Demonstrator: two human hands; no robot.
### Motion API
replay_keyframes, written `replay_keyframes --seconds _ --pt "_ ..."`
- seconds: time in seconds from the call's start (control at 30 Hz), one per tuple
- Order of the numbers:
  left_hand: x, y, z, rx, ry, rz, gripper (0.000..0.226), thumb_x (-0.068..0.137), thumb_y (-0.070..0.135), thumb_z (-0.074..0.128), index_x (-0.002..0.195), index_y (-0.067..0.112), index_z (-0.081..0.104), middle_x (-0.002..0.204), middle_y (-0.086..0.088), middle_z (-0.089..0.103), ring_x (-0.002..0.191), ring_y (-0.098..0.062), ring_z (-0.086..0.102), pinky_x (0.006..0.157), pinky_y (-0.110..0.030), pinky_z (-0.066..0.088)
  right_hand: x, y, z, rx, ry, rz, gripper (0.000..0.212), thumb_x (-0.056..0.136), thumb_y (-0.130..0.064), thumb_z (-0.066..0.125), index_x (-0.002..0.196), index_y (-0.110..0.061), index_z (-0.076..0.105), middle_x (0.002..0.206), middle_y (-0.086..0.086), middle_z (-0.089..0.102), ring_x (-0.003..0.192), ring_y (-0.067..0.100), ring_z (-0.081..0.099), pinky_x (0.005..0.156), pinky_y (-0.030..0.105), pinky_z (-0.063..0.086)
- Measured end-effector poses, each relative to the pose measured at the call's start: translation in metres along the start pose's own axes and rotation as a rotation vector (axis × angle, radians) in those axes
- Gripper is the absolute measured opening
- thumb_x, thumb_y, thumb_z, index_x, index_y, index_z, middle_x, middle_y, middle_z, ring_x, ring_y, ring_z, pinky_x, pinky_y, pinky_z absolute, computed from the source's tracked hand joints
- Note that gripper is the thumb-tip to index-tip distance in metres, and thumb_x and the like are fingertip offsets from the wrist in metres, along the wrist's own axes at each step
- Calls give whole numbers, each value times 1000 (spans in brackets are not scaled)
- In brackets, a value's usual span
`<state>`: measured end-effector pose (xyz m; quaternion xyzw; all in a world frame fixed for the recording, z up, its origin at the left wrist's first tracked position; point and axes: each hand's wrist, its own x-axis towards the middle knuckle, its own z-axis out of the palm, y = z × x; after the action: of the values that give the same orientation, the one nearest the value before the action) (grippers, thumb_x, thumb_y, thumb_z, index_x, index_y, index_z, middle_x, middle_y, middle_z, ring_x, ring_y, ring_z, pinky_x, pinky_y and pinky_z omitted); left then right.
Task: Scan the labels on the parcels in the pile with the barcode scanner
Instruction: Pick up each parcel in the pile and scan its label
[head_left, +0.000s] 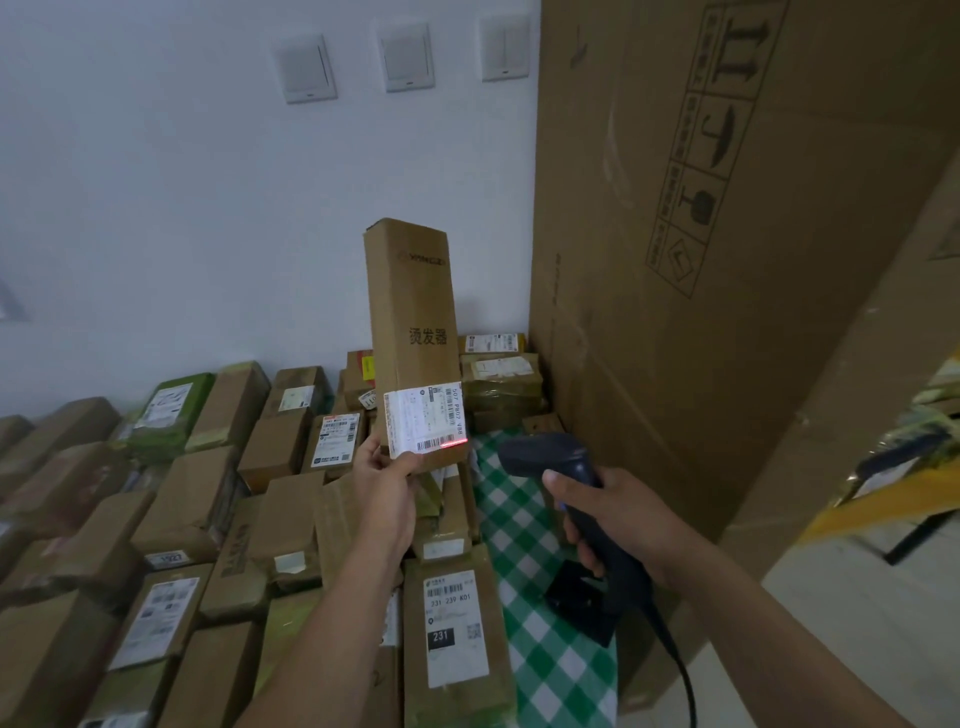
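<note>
My left hand (387, 486) holds a long brown cardboard parcel (410, 312) upright by its lower end, above the pile. A white shipping label (426, 421) wraps the parcel's bottom part. A red scan line glows on the label's barcode at its lower right. My right hand (610, 514) grips the handle of a dark barcode scanner (545, 457), its head aimed left at the label from a short distance. The scanner's cable (675, 660) runs down toward the lower right.
A pile of cardboard parcels (171, 519) with labels covers the left and middle. A green-and-white checked cloth (524, 545) lies bare on the right, with a black scanner stand (576, 603) on it. Large cardboard boxes (727, 260) stand on the right. A white wall rises behind.
</note>
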<state>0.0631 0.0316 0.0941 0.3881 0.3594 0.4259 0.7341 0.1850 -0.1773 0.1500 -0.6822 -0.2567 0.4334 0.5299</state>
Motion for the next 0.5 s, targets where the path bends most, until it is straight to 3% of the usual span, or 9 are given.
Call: replay_keyframes --seconds 0.5 --pt "4 -18 -7 159 10 25 61 88 -7 62 141 18 46 126 -6 64 110 -18 65 93 -40 55 2 1 -5 -33 -15 -12 36 92 -42 63 91 -7 58 65 8 61 47 20 53 47 29 45"
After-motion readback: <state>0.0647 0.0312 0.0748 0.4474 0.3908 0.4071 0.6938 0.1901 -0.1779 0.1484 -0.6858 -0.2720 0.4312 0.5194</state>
